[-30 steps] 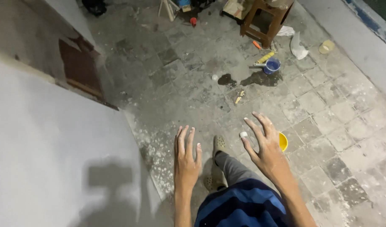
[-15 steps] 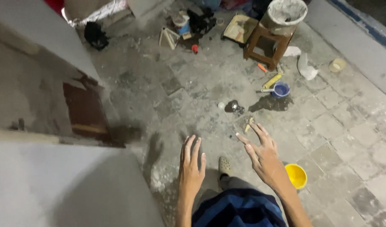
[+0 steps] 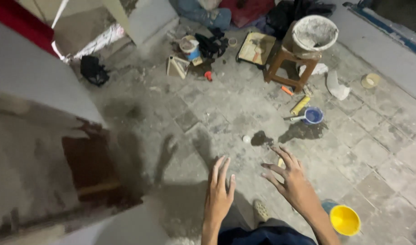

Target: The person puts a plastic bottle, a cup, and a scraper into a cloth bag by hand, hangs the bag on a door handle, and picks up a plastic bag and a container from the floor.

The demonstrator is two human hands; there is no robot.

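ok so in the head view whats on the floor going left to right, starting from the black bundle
black bundle → white triangular frame → small orange-red thing → small white ball → wooden stool carrying a plaster-caked bucket → yellow bowl → round tan lid

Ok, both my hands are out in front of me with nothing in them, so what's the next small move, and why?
Probably lower the right hand toward the yellow bowl. Both that hand and the left hand are open with fingers spread and touch nothing, and the bowl, just to the right of the forearm on the paved floor, looks like the nearest thing to either hand.
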